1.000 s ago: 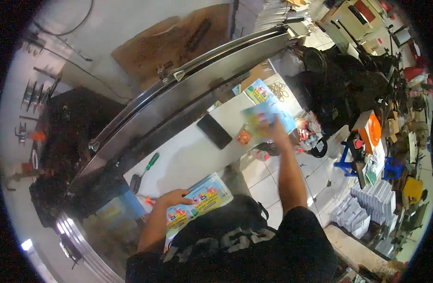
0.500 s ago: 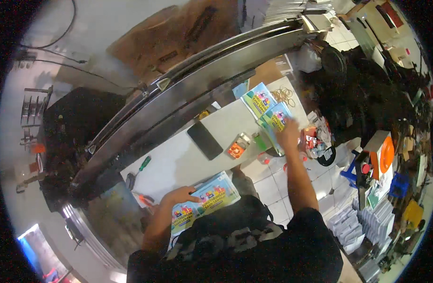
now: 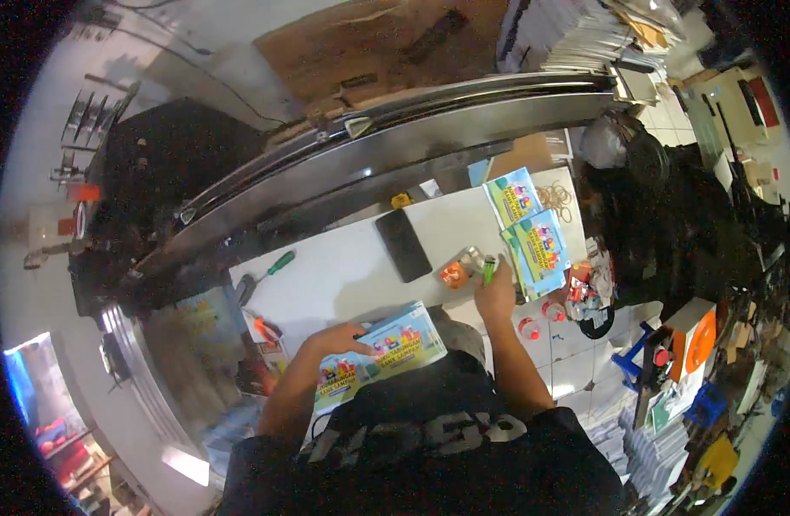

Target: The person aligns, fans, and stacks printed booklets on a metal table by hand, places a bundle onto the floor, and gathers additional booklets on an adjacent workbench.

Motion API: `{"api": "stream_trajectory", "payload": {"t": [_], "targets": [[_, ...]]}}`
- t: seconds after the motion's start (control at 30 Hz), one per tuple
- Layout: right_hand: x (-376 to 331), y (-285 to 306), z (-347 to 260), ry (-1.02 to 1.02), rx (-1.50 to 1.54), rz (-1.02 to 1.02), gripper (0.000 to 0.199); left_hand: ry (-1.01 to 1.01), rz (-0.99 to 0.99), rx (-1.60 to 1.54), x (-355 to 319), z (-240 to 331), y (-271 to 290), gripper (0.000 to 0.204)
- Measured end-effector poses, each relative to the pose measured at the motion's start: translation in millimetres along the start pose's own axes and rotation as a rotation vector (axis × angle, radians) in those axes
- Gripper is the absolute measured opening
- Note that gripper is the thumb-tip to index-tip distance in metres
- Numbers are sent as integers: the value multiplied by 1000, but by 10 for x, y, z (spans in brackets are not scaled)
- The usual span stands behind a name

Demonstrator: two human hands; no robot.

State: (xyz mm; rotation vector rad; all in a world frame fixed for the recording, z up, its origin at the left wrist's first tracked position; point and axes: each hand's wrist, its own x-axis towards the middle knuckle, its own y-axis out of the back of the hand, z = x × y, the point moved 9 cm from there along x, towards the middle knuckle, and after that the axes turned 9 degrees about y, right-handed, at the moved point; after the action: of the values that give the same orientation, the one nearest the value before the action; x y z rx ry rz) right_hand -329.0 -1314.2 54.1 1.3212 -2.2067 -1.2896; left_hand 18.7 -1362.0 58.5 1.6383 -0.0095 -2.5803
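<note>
My left hand (image 3: 333, 341) is closed over the upper edge of the printed booklets (image 3: 403, 345), which have blue, yellow and green covers and lie at the table's near edge against my dark shirt. Close to the right part of the table, my right hand (image 3: 496, 299) grips a small green object (image 3: 489, 270), its kind unclear because the fingers partly cover it. Just left of that hand sits a small orange box (image 3: 454, 274). More booklets of the same design (image 3: 539, 252) lie to the right, overlapping, beyond my right hand.
A black phone (image 3: 403, 246) lies mid-table. On the left are a green-handled screwdriver (image 3: 280, 262) and orange-handled pliers (image 3: 267, 328). Rubber bands (image 3: 556, 202) lie at the far right corner. A long metal beam (image 3: 412, 125) runs behind the table. Red-capped bottles (image 3: 530, 328) stand below on the right.
My right hand has left the right-hand booklets, come nearer and taken hold of the small green object. My left hand stays on the near booklets. The whole view has turned and shifted.
</note>
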Motion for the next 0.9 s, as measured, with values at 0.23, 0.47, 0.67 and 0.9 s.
{"api": "stream_trajectory", "payload": {"t": [0.23, 0.47, 0.67, 0.9], "targets": [[0, -726, -16, -47, -113, 50, 82, -74, -62, -77, 14, -586, -170, 70], [-152, -886, -1055, 221, 76, 115, 54, 7, 20, -185, -529, -1277, -159, 70], [-1201, -2812, -3512, 1083, -65, -292, 57, -8, 161, -417, -964, -1913, -215, 53], [-1110, -3247, -3835, 1065, -338, -479, 81, 21, 152, -359, -1036, -2183, -255, 50]]}}
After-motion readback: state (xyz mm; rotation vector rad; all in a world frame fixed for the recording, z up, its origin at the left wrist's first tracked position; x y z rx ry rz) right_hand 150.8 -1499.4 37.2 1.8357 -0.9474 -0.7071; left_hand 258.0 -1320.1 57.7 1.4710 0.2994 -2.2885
